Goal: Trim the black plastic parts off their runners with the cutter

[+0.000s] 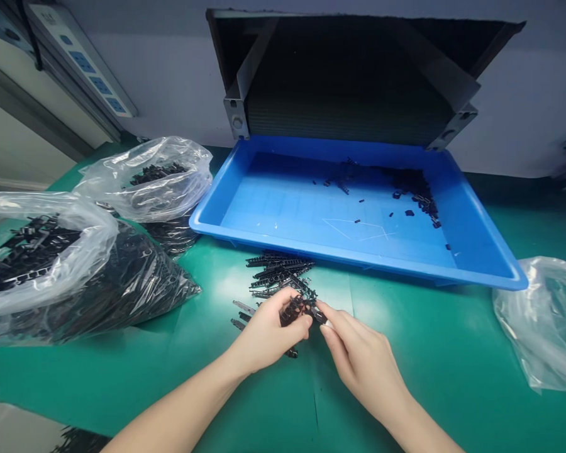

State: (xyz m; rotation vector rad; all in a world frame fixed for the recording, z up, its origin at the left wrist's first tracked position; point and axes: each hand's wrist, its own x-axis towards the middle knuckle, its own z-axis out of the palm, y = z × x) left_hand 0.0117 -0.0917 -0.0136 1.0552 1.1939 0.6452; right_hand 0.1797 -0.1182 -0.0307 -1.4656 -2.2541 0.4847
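My left hand (pixel 274 327) is closed around several black plastic parts (pixel 292 309), dark slotted pieces that stick out between thumb and fingers. Close by on its right, my right hand (pixel 361 355) pinches a small black plastic piece (pixel 317 313) between thumb and fingertips, up against the parts in the left hand. Whether the two are joined cannot be made out. Just beyond and under the left hand lies a loose pile of long black plastic strips (pixel 276 270) on the green table mat (pixel 245 402).
A blue tray (pixel 283 242) holding scattered small black pieces stands behind the hands, below a conveyor end (pixel 349 82). To the left are two clear bags of black parts, a near bag (pixel 136 283) and a far bag (pixel 188 157). Another clear bag (pixel 547 327) lies at right.
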